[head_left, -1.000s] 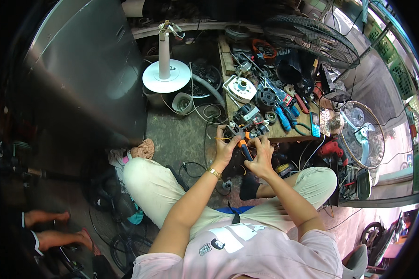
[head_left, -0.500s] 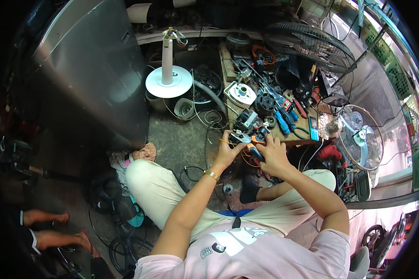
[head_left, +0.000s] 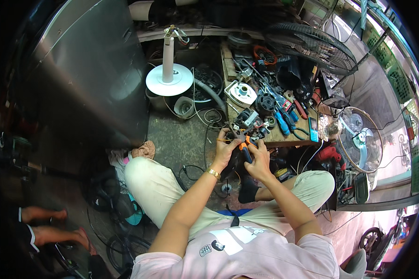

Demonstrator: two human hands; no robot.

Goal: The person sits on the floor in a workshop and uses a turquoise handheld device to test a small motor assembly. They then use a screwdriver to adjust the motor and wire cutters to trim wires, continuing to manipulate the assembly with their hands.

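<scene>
My right hand (head_left: 260, 162) is closed around the orange-and-black handles of a pair of pliers (head_left: 245, 152), whose metal jaws point up and away from me beside my left fingers. With its fingers pinched together, my left hand (head_left: 225, 149) holds a thin orange wire (head_left: 222, 140) close to those jaws. Just beyond both hands, an opened fan motor (head_left: 247, 119) with loose leads sits at the bench edge. Whether the jaws are gripping the wire is too small to tell.
On the wooden bench (head_left: 284, 137) lie a white motor cover (head_left: 240, 93), blue-handled tools (head_left: 282, 122) and a teal keypad phone (head_left: 313, 129). A white fan stand (head_left: 168, 80) rises at the back left. Fan cages (head_left: 361, 138) stand right. Another person's legs (head_left: 56, 235) show lower left.
My right hand has moved left and slightly down, closer to my left hand. The pliers have turned more upright, and my left hand has shifted a little left.
</scene>
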